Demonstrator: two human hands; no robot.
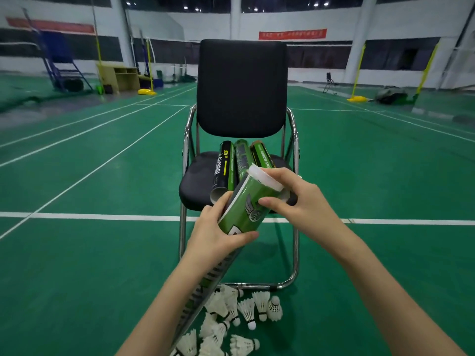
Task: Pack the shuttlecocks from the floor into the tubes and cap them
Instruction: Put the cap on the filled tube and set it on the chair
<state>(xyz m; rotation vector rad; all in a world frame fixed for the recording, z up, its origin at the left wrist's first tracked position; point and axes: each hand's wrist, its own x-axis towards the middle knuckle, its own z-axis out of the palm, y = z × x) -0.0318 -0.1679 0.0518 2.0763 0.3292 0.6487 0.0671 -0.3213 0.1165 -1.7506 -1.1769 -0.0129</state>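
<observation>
Left hand (218, 235) grips the green tube (244, 209); right hand (295, 201) clasps its white cap (264, 177), above the chair (241, 98).

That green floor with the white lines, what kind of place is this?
Most likely an indoor badminton hall: the green floor carries white court lines, yellow net posts stand on weighted bases, and shuttlecocks lie below a chair holding shuttlecock tubes.

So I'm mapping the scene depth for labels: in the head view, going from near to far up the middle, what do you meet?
Shuttlecocks on the floor → left hand gripping the green tube → right hand at its white cap → three tubes on the chair seat → chair backrest.
</observation>
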